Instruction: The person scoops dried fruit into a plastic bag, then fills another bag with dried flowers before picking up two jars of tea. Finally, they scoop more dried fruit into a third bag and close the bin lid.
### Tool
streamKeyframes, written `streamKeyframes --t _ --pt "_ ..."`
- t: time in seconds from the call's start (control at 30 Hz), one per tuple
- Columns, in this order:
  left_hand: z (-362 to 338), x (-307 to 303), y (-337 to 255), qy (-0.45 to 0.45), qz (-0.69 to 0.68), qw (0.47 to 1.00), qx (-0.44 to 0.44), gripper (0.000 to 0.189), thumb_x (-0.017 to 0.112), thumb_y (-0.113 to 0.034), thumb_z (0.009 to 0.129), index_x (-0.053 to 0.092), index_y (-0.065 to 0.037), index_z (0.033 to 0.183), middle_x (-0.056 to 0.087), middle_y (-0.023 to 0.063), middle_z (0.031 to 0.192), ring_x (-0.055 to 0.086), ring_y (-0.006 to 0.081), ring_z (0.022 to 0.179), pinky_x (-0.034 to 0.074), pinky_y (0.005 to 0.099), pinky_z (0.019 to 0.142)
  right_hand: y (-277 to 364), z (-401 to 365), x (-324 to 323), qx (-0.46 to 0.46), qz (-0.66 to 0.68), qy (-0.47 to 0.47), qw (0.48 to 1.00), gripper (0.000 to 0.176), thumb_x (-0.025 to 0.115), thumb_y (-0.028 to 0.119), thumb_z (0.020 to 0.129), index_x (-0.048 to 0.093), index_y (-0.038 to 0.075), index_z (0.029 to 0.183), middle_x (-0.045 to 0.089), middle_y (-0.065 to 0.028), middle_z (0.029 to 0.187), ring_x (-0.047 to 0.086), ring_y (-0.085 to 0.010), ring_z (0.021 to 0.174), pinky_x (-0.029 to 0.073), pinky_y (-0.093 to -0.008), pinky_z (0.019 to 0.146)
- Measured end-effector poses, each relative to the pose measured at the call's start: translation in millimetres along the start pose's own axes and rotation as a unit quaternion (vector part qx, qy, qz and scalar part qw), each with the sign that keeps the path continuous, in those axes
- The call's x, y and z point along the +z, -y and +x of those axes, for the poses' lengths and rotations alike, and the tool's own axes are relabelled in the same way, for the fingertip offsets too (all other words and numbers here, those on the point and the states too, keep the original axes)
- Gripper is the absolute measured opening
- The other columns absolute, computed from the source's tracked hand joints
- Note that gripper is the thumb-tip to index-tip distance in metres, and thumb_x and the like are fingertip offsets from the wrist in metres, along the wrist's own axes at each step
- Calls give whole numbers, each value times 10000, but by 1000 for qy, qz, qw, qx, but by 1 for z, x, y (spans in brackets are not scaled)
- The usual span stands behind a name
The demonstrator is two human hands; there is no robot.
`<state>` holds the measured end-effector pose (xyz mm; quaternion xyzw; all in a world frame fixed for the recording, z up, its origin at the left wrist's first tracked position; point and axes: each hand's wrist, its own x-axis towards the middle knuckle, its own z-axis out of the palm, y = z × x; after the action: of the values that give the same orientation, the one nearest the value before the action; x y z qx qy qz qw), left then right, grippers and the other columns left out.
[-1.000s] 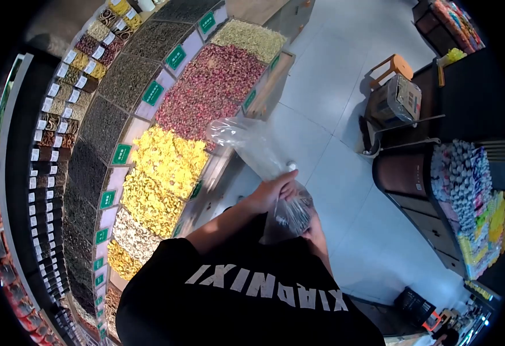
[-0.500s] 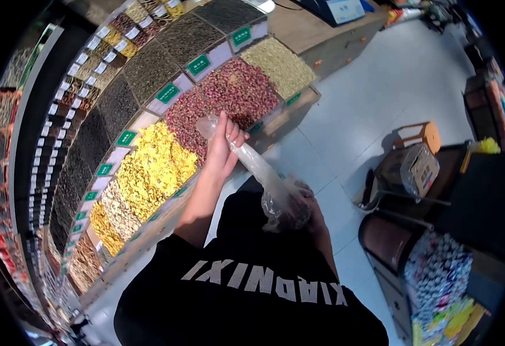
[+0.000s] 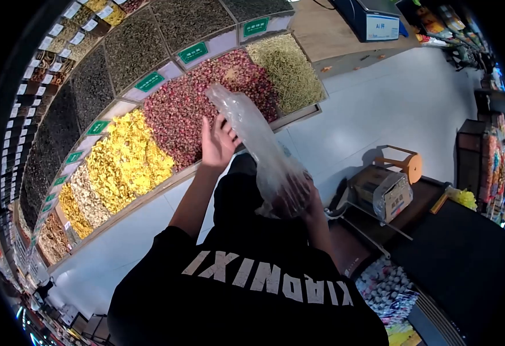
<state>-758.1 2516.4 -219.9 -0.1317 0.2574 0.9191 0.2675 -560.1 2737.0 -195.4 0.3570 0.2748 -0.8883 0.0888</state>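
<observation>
A clear, crinkled plastic bag (image 3: 252, 130) stretches from above the dried rosebuds (image 3: 177, 118) down to my right hand (image 3: 295, 193). My right hand holds the bag's lower end, and its fingers show blurrily through the plastic. Whether they are inside or behind it is hard to tell. Just left of the bag, my left hand (image 3: 219, 141) is open, fingers spread, with nothing in it. Beneath it lies the front edge of the rosebud bin. Yellow dried flowers (image 3: 128, 155) fill the neighbouring bin on the left.
Green dried herbs (image 3: 290, 72) fill the right-hand bin. A scale (image 3: 379, 23) sits on the wooden counter (image 3: 321, 34) at the top. Dark bins line the back. On the right are an orange stool (image 3: 412, 166), a wrapped box (image 3: 393, 199) and a dark table (image 3: 465, 248).
My left hand has let go of the bag and opened beside it. The bag has spread wider, its upper end higher. The view has shifted, so the bins appear further left.
</observation>
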Motion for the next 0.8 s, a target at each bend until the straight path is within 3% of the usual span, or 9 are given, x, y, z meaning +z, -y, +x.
streamKeyframes --t 0.03,0.1,0.17,0.27,0.37,0.47,0.6,0.73,0.8 --pt "0 2 9 -5 29 999 -43 737 330 -710 962 407 -134 1415 564 97 1327 524 258 1232 392 422 1021 6 4 8 -43 -68 17 997 354 505 180 1025 501 6 1333 610 -138 1274 623 -250 1137 540 -393 973" --pt "-1 -9 29 7 78 989 -126 737 312 -699 971 398 -132 1433 558 91 1350 524 250 1236 399 428 1022 27 16 30 -38 -118 19 992 380 519 218 1021 505 13 1341 620 -134 1269 631 -249 1123 534 -381 973" --pt "-1 -28 55 16 119 976 -184 757 273 -694 976 369 -129 1470 560 77 1343 532 243 1229 408 432 1035 40 37 42 6 -40 23 999 376 524 233 1005 548 10 1307 648 -128 1235 638 -246 1113 530 -394 977" --pt "-12 -8 44 58 137 936 -320 640 416 -489 1031 320 -82 1515 447 88 1492 490 268 1318 416 447 1083 48 60 50 33 -6 8 999 377 524 242 995 571 12 1290 661 -121 1222 639 -244 1116 525 -400 984" --pt "-32 -11 53 19 149 963 -222 606 605 -291 987 353 -63 1489 482 92 1452 501 233 1304 457 422 1054 55 89 56 61 -34 5 998 380 508 246 1002 559 28 1309 648 -119 1246 635 -243 1127 530 -393 976" --pt "-38 12 34 -43 136 970 -195 685 709 -137 911 342 -50 1482 559 108 1357 558 220 1231 475 397 1040 64 106 79 106 -64 12 992 390 462 273 1016 560 42 1315 641 -114 1266 628 -248 1140 518 -408 993" --pt "-38 10 32 -125 184 973 -55 668 691 -76 919 335 -97 1484 629 120 1218 635 191 1069 530 326 921 81 125 125 137 -74 18 988 429 400 319 1029 566 45 1314 642 -98 1276 613 -248 1165 481 -434 1037" --pt "-35 41 34 -232 211 944 103 567 645 -20 942 401 -81 1450 659 112 1139 661 170 985 544 293 872 101 141 142 149 -117 179 965 571 338 446 1043 428 58 1451 581 -104 1370 572 -285 1235 458 -457 1050" --pt "-34 41 38 -239 243 930 138 526 646 -30 947 442 -78 1430 664 105 1117 668 159 956 558 292 835 104 163 132 148 -190 173 955 621 327 488 1041 357 56 1486 540 -118 1406 566 -286 1239 467 -465 1030"
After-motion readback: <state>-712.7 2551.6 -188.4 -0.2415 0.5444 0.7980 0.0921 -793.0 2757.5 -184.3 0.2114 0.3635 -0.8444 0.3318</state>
